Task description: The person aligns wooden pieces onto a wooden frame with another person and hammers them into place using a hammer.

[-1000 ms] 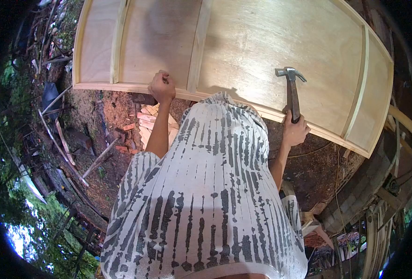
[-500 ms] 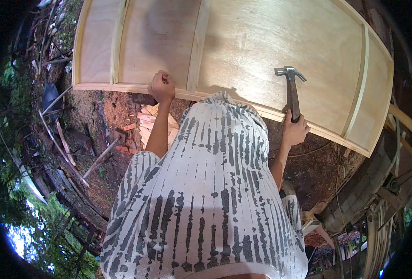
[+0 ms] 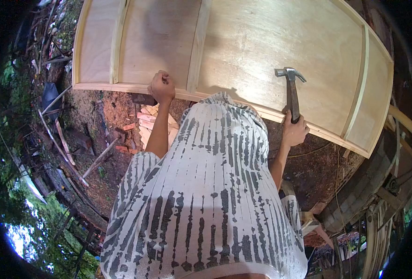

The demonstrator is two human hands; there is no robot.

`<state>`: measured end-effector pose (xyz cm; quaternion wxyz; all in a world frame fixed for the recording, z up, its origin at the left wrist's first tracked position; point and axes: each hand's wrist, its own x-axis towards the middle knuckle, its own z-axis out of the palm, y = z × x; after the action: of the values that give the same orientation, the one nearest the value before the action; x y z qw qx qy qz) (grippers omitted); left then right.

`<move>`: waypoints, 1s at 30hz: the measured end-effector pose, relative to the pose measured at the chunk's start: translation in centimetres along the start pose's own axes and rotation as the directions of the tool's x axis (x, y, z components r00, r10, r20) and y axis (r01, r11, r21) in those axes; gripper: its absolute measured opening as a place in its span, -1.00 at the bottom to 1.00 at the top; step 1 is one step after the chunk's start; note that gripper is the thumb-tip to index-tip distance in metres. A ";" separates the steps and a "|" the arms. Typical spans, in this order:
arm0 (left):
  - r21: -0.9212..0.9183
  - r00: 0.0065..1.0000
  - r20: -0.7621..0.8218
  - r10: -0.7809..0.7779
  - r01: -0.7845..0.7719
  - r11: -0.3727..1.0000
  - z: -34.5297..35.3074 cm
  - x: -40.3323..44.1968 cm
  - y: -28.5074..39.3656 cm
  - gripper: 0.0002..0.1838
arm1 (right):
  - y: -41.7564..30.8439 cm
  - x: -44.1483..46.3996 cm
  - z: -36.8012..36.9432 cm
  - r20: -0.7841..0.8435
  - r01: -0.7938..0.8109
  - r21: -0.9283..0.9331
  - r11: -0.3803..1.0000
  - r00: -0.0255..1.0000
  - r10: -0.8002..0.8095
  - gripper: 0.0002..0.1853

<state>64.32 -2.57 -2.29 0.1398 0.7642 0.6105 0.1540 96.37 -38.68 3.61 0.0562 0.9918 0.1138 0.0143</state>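
Note:
My right hand (image 3: 295, 131) grips a claw hammer (image 3: 291, 93) low on its dark handle, at the near edge of a plywood panel (image 3: 262, 46). The steel head points away from me, over the bare sheet. At the panel's near edge, further left, my left hand (image 3: 162, 87) is closed with its fingers curled up; what lies inside them, if anything, is too small to make out. Light wooden strips frame the panel, and a cross strip (image 3: 198, 51) runs over it between my two hands.
Below the panel's edge on the left lies a pile of wood offcuts (image 3: 148, 123) on brown ground. Thin poles (image 3: 64, 149) and a dark bag (image 3: 51, 98) are further left. Grey blocks (image 3: 355, 204) and stacked timber (image 3: 378, 232) stand at the lower right.

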 end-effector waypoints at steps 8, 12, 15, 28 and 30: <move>-0.036 0.999 -0.014 0.030 -0.030 0.999 0.6 0.0 -1.0 -0.90 | 0.0 0.1 0.1 0.003 -0.009 0.022 1.000 1.000 0.009 -0.39; -0.035 0.998 -0.008 0.057 -0.057 0.998 -0.3 -0.1 -1.3 -0.88 | -0.2 -0.3 -0.3 0.028 -0.008 0.028 1.000 1.000 0.007 -0.37; -0.135 0.998 0.053 0.026 -0.018 0.991 2.3 0.5 -3.5 -0.84 | 0.0 0.0 -0.5 0.103 -0.027 0.075 0.997 0.994 0.019 -0.32; 0.017 0.997 0.064 -0.032 0.031 0.999 0.9 0.4 -2.7 -0.62 | 0.3 -1.0 -2.0 0.003 -0.030 0.209 0.977 1.000 0.030 -0.44; 0.073 0.950 -0.255 0.179 -0.166 0.983 2.9 0.0 -4.7 -0.65 | 0.6 -1.2 -2.0 -0.026 -0.021 0.230 0.973 0.999 0.028 -0.44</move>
<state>61.35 -1.66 -6.87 0.0248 0.7909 0.5583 0.2494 95.19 -39.28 5.65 -0.0607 0.9927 0.1031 0.0164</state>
